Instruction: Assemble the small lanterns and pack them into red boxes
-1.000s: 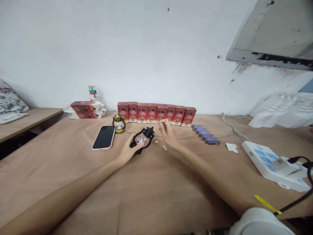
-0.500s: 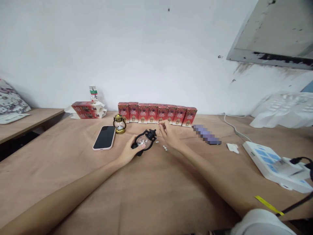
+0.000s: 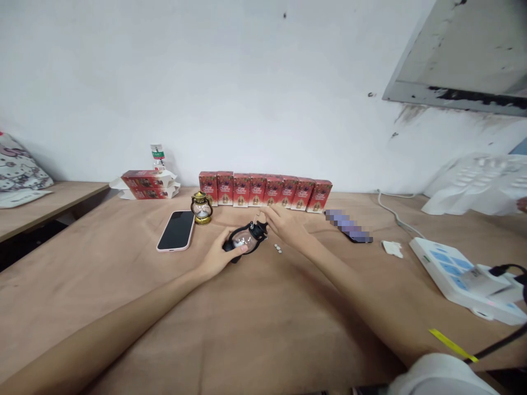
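Observation:
My left hand (image 3: 216,255) is wrapped round the lower part of a small black lantern (image 3: 244,241) with a clear globe, thumb across the glass. The lantern is tilted, its cap pointing right and up. At the cap, my right hand (image 3: 284,226) has its fingers bent together on a thin wire (image 3: 258,215), which shows as a small hook shape above the lantern's top. Whether the wire is fastened to the cap cannot be made out. Several small white discs (image 3: 278,248) lie on the table just right of the lantern.
A gold lantern (image 3: 201,208) stands beside a phone (image 3: 176,231). Behind is a row of red boxes (image 3: 265,191); more red boxes (image 3: 145,184) lie at left near a bottle (image 3: 157,157). At right are a purple pixelated item (image 3: 348,226), a white scrap (image 3: 392,248) and a power strip (image 3: 457,274).
My right hand has moved left and slightly down, bringing the wire to the lantern's cap. The lantern has shifted slightly right in my left hand.

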Demonstrator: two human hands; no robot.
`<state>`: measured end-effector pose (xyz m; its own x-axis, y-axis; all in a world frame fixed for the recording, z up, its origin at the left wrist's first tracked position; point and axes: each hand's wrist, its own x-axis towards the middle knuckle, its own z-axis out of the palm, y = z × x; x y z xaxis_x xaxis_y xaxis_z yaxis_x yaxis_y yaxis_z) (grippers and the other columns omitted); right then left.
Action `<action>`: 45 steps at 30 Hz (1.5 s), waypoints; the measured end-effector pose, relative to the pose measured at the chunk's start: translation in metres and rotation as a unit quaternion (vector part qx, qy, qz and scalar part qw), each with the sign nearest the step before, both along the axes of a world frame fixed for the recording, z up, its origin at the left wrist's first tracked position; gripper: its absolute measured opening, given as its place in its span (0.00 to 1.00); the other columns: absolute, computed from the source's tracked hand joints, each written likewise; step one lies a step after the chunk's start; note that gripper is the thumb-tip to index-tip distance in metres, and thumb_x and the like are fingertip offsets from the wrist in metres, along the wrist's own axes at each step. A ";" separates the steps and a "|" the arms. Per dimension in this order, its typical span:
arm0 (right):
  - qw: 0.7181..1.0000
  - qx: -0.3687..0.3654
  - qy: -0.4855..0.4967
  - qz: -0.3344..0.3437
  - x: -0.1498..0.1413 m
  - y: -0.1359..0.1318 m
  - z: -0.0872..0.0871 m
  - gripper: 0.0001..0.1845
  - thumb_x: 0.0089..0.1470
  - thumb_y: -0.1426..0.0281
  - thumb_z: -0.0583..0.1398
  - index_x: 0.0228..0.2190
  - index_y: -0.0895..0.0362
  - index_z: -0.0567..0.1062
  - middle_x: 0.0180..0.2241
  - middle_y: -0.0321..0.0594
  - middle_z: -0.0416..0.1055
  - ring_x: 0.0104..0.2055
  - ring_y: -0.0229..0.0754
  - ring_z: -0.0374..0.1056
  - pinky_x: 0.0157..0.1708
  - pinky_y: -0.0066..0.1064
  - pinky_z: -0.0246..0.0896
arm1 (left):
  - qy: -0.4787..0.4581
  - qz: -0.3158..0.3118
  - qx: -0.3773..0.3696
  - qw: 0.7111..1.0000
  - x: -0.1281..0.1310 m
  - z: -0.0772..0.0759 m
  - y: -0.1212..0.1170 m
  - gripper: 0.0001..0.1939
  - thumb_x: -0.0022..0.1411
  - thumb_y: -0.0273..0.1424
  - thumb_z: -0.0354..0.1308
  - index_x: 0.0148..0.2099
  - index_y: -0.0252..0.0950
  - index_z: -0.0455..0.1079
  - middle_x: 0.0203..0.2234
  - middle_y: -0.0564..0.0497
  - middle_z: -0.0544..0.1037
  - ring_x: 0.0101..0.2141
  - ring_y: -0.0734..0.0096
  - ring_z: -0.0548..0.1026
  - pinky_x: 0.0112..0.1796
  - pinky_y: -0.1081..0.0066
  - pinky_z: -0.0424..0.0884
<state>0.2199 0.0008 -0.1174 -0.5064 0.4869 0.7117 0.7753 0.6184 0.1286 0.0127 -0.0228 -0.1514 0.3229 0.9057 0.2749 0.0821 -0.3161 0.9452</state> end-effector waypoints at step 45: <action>0.853 -0.415 0.282 0.141 -0.034 -0.025 0.002 0.32 0.45 0.67 0.63 0.52 0.50 0.60 0.45 0.43 0.68 0.45 0.44 0.66 0.43 0.39 0.64 | 0.248 -0.040 0.117 0.961 -0.011 -0.014 0.015 0.38 0.45 0.38 0.66 0.57 0.36 0.60 0.54 0.41 0.67 0.55 0.48 0.63 0.54 0.51 0.59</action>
